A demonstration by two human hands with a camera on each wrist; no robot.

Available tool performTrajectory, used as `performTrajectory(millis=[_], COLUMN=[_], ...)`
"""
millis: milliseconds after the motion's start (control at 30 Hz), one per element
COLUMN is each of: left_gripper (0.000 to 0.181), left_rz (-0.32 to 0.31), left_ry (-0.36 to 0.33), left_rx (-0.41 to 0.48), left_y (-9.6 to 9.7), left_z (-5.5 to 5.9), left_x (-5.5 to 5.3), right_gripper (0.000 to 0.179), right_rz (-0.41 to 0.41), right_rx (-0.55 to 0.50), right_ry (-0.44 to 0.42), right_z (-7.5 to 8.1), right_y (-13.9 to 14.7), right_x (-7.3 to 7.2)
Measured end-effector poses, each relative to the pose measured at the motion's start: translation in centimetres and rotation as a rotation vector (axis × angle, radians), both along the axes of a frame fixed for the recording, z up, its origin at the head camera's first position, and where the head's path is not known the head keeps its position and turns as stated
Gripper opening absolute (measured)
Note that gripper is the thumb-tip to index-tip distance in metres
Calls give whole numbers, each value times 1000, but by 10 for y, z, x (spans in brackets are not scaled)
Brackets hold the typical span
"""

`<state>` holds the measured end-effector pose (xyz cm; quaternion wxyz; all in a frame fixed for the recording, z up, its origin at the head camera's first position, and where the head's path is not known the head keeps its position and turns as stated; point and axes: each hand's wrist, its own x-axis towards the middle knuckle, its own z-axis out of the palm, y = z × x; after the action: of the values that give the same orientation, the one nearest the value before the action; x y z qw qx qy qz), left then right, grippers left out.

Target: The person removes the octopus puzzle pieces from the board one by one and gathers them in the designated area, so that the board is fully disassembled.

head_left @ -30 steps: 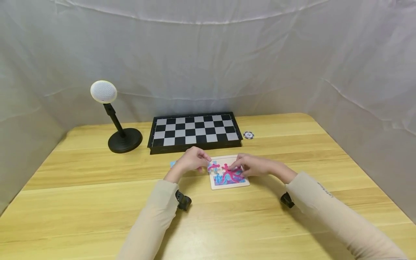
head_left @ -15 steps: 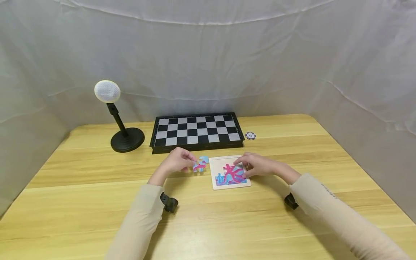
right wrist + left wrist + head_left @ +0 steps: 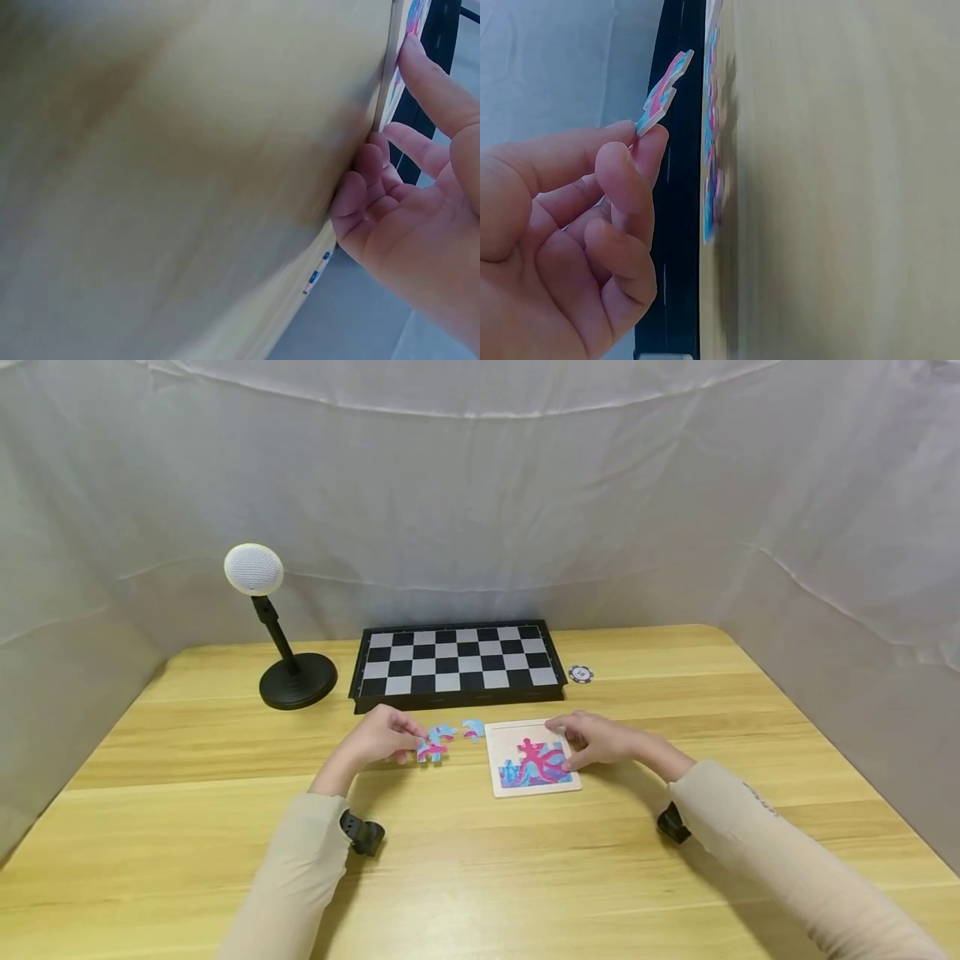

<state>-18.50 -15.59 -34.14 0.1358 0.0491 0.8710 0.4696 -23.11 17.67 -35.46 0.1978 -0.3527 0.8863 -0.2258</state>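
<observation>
My left hand [image 3: 377, 735] pinches a pink and light-blue jigsaw piece [image 3: 431, 749] between thumb and fingers, left of the puzzle board. In the left wrist view this piece [image 3: 664, 94] is held up off the table, tilted, above loose pieces [image 3: 710, 195]. The square wooden puzzle board [image 3: 517, 734] carries a partly filled pink octopus picture [image 3: 534, 766]; its upper and left parts show bare wood. My right hand [image 3: 600, 740] rests at the board's right side. In the right wrist view its thumb [image 3: 431, 82] touches the picture, and curled fingers lie beside the edge.
Loose jigsaw pieces [image 3: 474, 729] lie between my left hand and the board. Behind them stands a black-and-white checkered board [image 3: 459, 662], with a poker chip [image 3: 581, 674] at its right. A round-headed device on a black stand [image 3: 297, 681] is at back left. Grey cloth hangs around the table.
My left hand has moved left, away from the puzzle board, carrying the jigsaw piece with it. The right hand stays at the board's right side, its index finger shifted slightly off the picture.
</observation>
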Motion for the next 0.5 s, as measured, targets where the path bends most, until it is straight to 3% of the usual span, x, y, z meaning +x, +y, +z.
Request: performTrajectory(millis=[233,500], left_gripper=[11,12], left_rz=[8,10], left_ry=[-39,-68], left_rx=[-14,-89], left_y=[-12,-20], left_z=[-3,-3], left_x=[3,5], right_gripper=[64,64], right_rz=[-14,3], right_rx=[-20,-28], right_ry=[-23,-12], right_z=[-2,-2], right_y=[2,2], right_x=[0,-1])
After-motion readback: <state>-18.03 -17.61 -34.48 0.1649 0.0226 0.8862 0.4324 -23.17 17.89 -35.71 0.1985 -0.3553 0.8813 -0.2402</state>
